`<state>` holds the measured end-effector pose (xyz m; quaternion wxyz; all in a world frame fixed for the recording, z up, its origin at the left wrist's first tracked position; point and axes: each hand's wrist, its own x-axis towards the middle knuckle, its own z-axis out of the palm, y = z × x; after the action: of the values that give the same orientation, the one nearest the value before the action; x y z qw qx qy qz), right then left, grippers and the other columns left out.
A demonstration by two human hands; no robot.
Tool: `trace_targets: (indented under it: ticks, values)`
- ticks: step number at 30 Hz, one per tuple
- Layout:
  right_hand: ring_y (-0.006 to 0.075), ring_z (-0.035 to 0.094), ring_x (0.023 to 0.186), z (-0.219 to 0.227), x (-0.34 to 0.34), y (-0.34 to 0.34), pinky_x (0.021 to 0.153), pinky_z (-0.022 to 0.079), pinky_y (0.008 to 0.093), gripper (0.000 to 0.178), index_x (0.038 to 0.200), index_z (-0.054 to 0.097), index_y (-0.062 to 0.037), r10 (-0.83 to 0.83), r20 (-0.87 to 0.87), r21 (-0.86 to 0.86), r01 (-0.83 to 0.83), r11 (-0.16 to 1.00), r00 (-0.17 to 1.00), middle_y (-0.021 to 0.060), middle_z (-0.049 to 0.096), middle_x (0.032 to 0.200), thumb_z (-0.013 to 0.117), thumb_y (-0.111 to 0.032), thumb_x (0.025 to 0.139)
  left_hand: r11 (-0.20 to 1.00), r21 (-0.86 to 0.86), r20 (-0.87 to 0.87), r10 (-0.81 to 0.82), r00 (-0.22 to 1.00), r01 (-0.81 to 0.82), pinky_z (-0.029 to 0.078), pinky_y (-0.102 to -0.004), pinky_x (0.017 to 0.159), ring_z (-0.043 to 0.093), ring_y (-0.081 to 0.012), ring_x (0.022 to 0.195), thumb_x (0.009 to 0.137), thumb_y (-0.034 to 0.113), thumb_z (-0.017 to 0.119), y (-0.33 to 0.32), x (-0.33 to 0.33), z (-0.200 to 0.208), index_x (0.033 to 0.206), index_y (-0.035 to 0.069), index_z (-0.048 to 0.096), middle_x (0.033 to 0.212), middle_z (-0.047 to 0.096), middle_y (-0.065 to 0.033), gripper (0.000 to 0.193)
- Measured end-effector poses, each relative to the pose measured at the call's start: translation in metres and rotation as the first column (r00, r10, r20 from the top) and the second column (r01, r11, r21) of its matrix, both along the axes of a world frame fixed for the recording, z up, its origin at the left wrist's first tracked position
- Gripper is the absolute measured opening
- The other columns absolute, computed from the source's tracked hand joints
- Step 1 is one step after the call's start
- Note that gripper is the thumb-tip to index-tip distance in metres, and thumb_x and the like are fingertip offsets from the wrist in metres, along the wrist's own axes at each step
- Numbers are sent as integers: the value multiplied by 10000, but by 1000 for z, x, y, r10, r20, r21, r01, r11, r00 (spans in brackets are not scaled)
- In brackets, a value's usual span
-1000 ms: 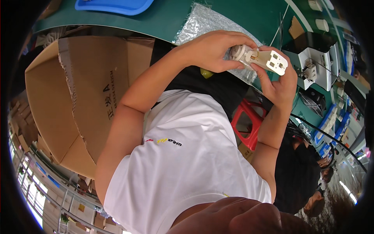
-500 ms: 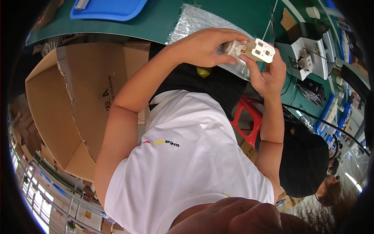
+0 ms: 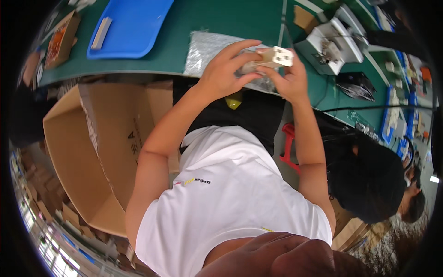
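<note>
Both hands have drifted left; my left hand (image 3: 224, 69) and right hand (image 3: 288, 78) each grip the beige socket block (image 3: 275, 57) above the table's (image 3: 221, 18) silver bag (image 3: 203, 53); cardboard box (image 3: 92, 152) gapes alongside.

A small cream-white plastic block (image 3: 275, 57), boxy with a few dark square holes showing on its upward face, is being held above the near edge of the green workbench, lying roughly level with its long side running left to right. A piece of silvery bubble wrap (image 3: 251, 69) is sitting crumpled against its lower left side, partly hidden, while a larger sheet of the same silvery wrap (image 3: 205, 51) is lying flat on the bench just beneath it.
</note>
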<state>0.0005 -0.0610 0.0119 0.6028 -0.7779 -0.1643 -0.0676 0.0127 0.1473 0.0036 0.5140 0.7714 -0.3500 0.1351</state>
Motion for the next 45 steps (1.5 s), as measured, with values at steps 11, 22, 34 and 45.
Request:
trace_targets:
  ticks: [11, 22, 34, 45]
  values:
    - [158, 643, 1064, -13, -6, -8, 941, 502, 305, 455, 1187, 615, -20, 22, -35, 202, -15, 979, 999, 56, 674, 1134, 825, 27, 786, 832, -549, -542, -430, 722, 84, 451, -407, 1082, 601, -272, 1226, 964, -25, 610, -1, 26, -23, 950, -4, 609, 1204, 672, -196, 25]
    - [142, 636, 1035, -23, -5, -10, 910, 521, 314, 480, 1202, 600, -11, -13, -9, 322, 15, 947, 1000, 58, 665, 1136, 846, -42, 791, 978, -174, -246, -153, 957, 112, 505, -373, 982, 639, -268, 1150, 884, 11, 681, -11, 14, 1, 1093, 21, 716, 1264, 658, -152, 212]
    - [300, 673, 949, -10, 6, -12, 828, 525, 367, 421, 1075, 694, -38, 14, 241, 44, -25, 999, 971, 113, 694, 1050, 890, -155, 721, 970, 243, 98, -60, 993, 34, 512, -430, 993, 632, -370, 1186, 769, -7, 773, 5, 13, 15, 1076, -5, 724, 1244, 663, -179, 311]
    - [286, 664, 954, -3, 0, -11, 820, 517, 362, 400, 1081, 698, -50, 57, 222, 40, -67, 997, 973, 101, 690, 1034, 869, -151, 734, 931, -293, -529, -349, 774, 220, 467, -393, 1022, 613, -263, 1155, 828, -70, 728, 9, 30, -20, 905, -22, 680, 1272, 639, -178, 103]
